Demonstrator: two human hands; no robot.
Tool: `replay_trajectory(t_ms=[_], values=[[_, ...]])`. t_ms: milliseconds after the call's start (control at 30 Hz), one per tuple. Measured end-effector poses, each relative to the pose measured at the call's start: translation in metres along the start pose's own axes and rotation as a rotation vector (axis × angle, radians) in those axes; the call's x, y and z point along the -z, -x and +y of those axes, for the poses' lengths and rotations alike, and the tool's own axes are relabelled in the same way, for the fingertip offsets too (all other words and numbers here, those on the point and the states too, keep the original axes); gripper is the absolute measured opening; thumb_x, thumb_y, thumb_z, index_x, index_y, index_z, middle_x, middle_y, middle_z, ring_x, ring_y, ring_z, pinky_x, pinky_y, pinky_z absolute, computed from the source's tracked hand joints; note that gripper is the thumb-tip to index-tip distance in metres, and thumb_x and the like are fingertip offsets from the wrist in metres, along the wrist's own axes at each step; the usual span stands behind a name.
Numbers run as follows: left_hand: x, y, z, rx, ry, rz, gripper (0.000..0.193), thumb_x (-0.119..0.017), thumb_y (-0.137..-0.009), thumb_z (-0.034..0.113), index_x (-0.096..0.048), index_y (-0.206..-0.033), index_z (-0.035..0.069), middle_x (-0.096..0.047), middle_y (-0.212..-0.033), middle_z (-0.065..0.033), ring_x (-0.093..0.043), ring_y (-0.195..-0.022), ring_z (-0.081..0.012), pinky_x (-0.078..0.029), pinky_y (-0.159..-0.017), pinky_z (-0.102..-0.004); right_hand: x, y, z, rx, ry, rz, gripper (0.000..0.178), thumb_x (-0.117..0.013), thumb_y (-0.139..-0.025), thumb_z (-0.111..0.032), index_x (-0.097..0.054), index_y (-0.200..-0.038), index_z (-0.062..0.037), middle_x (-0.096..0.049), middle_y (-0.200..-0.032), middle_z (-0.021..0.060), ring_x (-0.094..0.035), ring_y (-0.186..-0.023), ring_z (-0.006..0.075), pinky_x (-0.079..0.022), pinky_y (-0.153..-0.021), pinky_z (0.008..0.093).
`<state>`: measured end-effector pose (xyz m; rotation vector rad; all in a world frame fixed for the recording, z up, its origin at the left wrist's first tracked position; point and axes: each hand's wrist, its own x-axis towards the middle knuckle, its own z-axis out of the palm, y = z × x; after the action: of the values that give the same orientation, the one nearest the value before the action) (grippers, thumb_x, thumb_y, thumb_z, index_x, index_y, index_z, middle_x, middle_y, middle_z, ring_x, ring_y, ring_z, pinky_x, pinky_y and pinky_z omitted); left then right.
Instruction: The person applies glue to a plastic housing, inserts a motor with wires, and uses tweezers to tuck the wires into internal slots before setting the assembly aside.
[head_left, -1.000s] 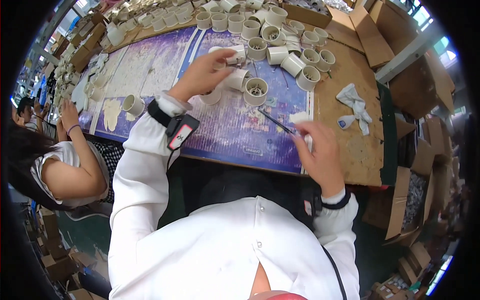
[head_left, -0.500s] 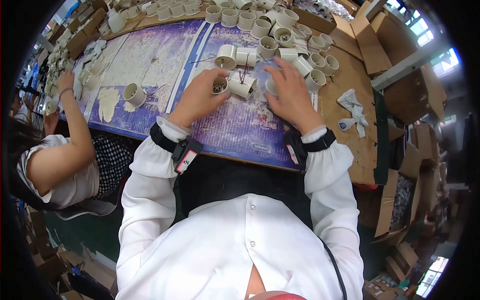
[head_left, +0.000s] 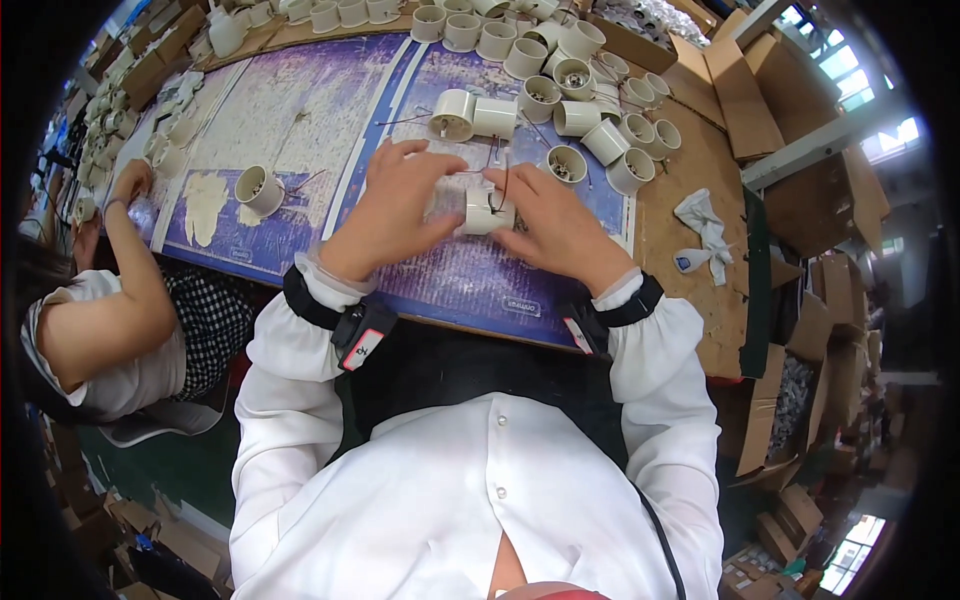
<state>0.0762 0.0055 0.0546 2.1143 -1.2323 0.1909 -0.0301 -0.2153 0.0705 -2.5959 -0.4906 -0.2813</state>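
Observation:
A cream-white cylindrical housing [head_left: 486, 213] with thin dark and reddish wires lies on its side between my hands, just above the purple-printed tabletop. My right hand [head_left: 557, 222] has its fingers and thumb around the housing's right end. At the other end is my left hand [head_left: 398, 212], fingers spread and curved, its thumb beside the housing; nothing is gripped in it. Beyond them, two similar housings [head_left: 473, 115] lie end to end, wires trailing left. An upright housing [head_left: 566, 164] with small metal parts inside stands past my right hand.
More cream housings [head_left: 541, 98] crowd the far right of the table. A lone housing [head_left: 259, 190] with wires stands to the left. A white cloth [head_left: 704, 220] and a small white bottle [head_left: 692, 258] lie on bare board at right. A co-worker's arm [head_left: 140, 260] reaches in from the left.
My right hand has moved left and nearer me, off the upright housing and onto the wired one. That housing has come closer to me. My left hand has shifted slightly left and opened.

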Motion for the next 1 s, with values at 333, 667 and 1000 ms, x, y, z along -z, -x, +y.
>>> replay_trajectory(t_ms=[333, 667, 1000], values=[[-0.011, 0.000, 0.020, -0.103, -0.045, -0.043, 0.062, -0.082, -0.066, 0.021, -0.058, -0.123, 0.012, -0.062, -0.112, -0.0096, -0.056, -0.112, -0.0349, -0.030, -0.114, -0.0510, 0.002, 0.002, 0.016, -0.054, -0.304, -0.012, 0.056, -0.071, -0.083, -0.006, -0.051, -0.136, -0.0066, -0.056, -0.120, 0.0149, -0.058, -0.110, 0.0340, -0.048, -0.092, 0.0365], [0.002, -0.015, 0.028, -0.166, -0.089, -0.141, 0.063, -0.082, -0.064, 0.018, -0.059, -0.122, 0.009, -0.061, -0.107, -0.0113, -0.057, -0.104, -0.0326, -0.046, -0.095, -0.0459, 0.005, -0.104, 0.066, -0.032, 0.379, 0.081, 0.048, -0.065, -0.082, -0.016, -0.059, -0.129, -0.0094, -0.068, -0.109, 0.0139, -0.061, -0.108, 0.0334, -0.049, -0.092, 0.0419], [0.041, -0.033, -0.025, 0.240, 0.407, -0.027, 0.062, -0.079, -0.080, 0.021, -0.054, -0.134, 0.006, -0.061, -0.127, -0.0152, -0.057, -0.118, -0.0271, -0.043, -0.105, -0.0384, 0.022, -0.082, 0.084, -0.139, 0.017, -0.047, 0.059, -0.072, -0.074, -0.028, -0.060, -0.130, -0.0142, -0.063, -0.120, 0.0210, -0.060, -0.114, 0.0354, -0.046, -0.100, 0.0429]])
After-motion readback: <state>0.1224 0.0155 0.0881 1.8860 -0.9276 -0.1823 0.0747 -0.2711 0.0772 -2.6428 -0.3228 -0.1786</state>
